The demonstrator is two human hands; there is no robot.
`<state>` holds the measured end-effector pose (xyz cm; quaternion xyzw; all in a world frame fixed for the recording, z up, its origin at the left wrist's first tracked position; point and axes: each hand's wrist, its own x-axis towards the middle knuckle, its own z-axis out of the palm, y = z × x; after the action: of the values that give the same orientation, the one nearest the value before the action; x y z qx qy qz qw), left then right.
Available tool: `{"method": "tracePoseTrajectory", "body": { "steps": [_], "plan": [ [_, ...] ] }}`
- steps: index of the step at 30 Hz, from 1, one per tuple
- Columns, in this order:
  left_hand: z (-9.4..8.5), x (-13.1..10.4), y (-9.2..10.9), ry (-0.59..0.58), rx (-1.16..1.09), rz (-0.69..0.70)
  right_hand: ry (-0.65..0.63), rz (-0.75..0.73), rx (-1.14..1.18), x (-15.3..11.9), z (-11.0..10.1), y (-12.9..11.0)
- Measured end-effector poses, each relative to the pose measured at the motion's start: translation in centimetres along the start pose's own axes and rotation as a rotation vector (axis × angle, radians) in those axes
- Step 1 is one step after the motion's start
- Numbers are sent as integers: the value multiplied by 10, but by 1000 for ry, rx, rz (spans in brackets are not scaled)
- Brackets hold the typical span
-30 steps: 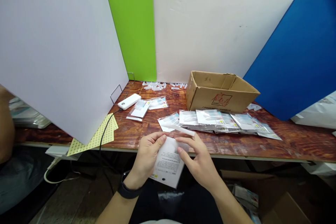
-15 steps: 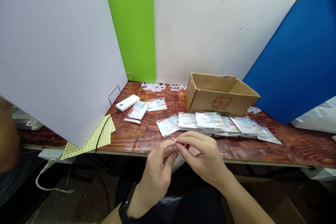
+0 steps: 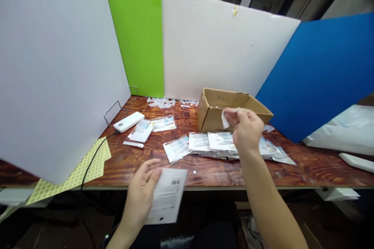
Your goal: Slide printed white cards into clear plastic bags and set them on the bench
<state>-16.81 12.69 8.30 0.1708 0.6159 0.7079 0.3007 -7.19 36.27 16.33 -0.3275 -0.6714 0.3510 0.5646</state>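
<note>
My left hand (image 3: 143, 188) holds a flat white printed packet (image 3: 168, 196) at the table's front edge, its thumb on the packet's upper left corner. A barcode and lines of text face up. Over the front of the open cardboard box (image 3: 216, 120), my right hand (image 3: 245, 126) pinches a small whitish piece (image 3: 225, 120), slightly blurred. Below that hand, clear-wrapped packets (image 3: 199, 142) lie overlapping in a row. One wrapped packet (image 3: 177, 148) lies at the row's left end. A small white dot (image 3: 194, 172) rests on the wood right of the held packet.
A white power bank (image 3: 129, 122) with a black cable and more packets (image 3: 142, 131) are at the left. Small clear pieces (image 3: 160, 102) lie at the back. Dotted yellow sheets (image 3: 93, 167) overhang the front edge. Upright panels (image 3: 216, 46) enclose the table.
My hands have separated. The right one has moved up and right to the box with the whitish piece; the left one has moved left, and the printed packet now shows. The camera view has shifted.
</note>
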Motion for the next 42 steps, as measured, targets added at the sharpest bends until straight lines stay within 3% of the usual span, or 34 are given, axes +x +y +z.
{"method": "tracePoseTrajectory", "body": {
  "steps": [2,5,9,12,14,17,19,21,23,25,29,33,35,39,42],
  "plan": [
    [-10,3,-8,50,-102,-81,136,-48,-236,52,3,8],
    [-19,0,-19,67,-189,-171,41,-38,-404,101,9,20],
    [-22,-5,-23,65,-233,-222,-235,25,-554,123,16,27],
    [-20,-5,-15,70,-291,-192,-316,2,-594,117,14,17],
    [-18,-7,-6,82,-349,-143,-323,-54,-572,92,11,5],
    [-14,-14,7,69,-423,-68,-449,-134,-404,14,7,-15],
    [-11,-19,13,27,-468,-31,-714,10,-67,-51,1,-25],
    [-9,-26,18,-26,-508,-8,-809,264,166,-107,-5,-31],
    [-7,-33,22,-66,-528,1,-929,416,267,-142,-9,-35],
    [-7,-43,25,-84,-533,-1,-974,475,314,-157,-11,-41],
    [-13,-63,29,-127,-536,-61,-981,595,472,-158,-21,-54],
    [-24,-84,31,-256,-442,-223,-1059,753,538,-168,-48,-61],
    [-29,-97,27,-326,-359,-319,-1036,793,483,-181,-64,-59],
    [-40,-125,7,-370,-185,-388,-884,799,370,-215,-96,-47],
    [-47,-140,-10,-391,-123,-412,-861,705,312,-238,-113,-38]
  ]
}}
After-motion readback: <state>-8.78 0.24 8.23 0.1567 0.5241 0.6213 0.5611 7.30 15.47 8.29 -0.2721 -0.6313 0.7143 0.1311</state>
